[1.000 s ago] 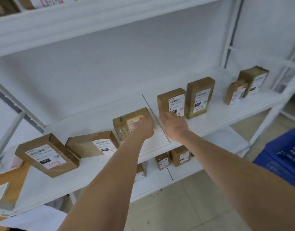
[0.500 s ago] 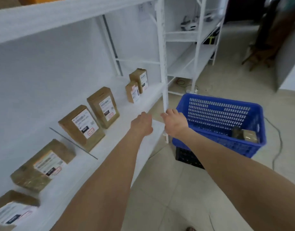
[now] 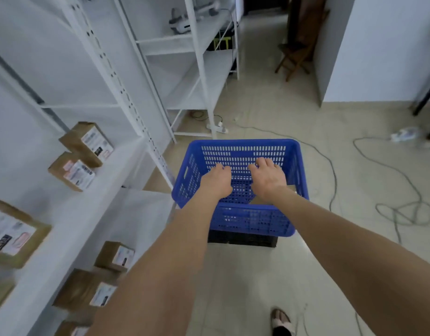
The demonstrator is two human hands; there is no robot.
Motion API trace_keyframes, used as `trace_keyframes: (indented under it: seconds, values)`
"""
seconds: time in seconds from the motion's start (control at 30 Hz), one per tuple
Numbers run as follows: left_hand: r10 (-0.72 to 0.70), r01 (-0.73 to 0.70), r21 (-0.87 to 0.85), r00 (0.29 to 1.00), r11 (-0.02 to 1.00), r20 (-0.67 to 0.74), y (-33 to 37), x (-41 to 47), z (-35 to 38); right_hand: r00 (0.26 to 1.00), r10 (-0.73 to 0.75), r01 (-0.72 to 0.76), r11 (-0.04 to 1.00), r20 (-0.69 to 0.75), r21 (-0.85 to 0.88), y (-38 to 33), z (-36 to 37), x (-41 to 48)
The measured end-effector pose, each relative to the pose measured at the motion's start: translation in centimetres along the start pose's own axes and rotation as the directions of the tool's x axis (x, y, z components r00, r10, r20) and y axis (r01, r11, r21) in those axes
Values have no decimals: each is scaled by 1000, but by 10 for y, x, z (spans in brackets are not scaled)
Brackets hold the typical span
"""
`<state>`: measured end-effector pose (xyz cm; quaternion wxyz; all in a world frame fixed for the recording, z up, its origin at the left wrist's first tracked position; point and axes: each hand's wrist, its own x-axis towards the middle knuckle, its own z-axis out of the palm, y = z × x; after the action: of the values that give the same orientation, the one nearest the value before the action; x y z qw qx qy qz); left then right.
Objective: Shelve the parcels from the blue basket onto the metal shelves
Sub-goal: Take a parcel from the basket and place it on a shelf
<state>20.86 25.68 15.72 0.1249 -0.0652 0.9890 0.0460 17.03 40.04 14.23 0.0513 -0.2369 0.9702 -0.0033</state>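
The blue basket (image 3: 243, 220) stands on a black crate on the floor, right of the white metal shelves (image 3: 92, 204). Both my arms reach out over it. My left hand (image 3: 217, 179) and my right hand (image 3: 267, 177) hover above the basket's inside, fingers loosely bent, holding nothing. A brown parcel (image 3: 257, 201) shows partly in the basket under my right wrist. Brown labelled parcels stand on the shelf: two at the far end (image 3: 87, 144) (image 3: 72, 172) and one nearer (image 3: 12, 235). More parcels (image 3: 115, 257) sit on the lower shelf.
A second white shelf unit (image 3: 199, 57) stands behind the basket. Cables (image 3: 400, 209) and a power strip (image 3: 217, 128) lie on the tiled floor to the right. A wooden stool (image 3: 294, 57) stands in the back. My sandalled foot (image 3: 281, 321) is at the bottom.
My view has swung right from the shelf to the basket. Both hands left the shelved parcels and moved, holding nothing, over the basket.
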Motion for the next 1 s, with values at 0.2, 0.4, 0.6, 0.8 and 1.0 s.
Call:
trace_keyframes:
  seconds: [0.2,0.4,0.6,0.8,1.0]
  values:
    - [-12,17,-53,995,998,98,26,99,9,998,50,-50,999,46,4,66,18,84]
    - [-97,112,-55,971,992,220,-4,184,40,994,-55,55,998,98,10,64,56,175]
    - [-242,286,-83,908,955,342,-74,274,88,961,-122,106,991,247,77,29,117,285]
    - [-363,451,-76,797,889,482,-143,341,166,885,-168,96,978,433,183,-6,226,370]
    - [-422,563,-73,692,823,586,-180,388,273,744,-148,-231,858,651,459,-51,363,417]
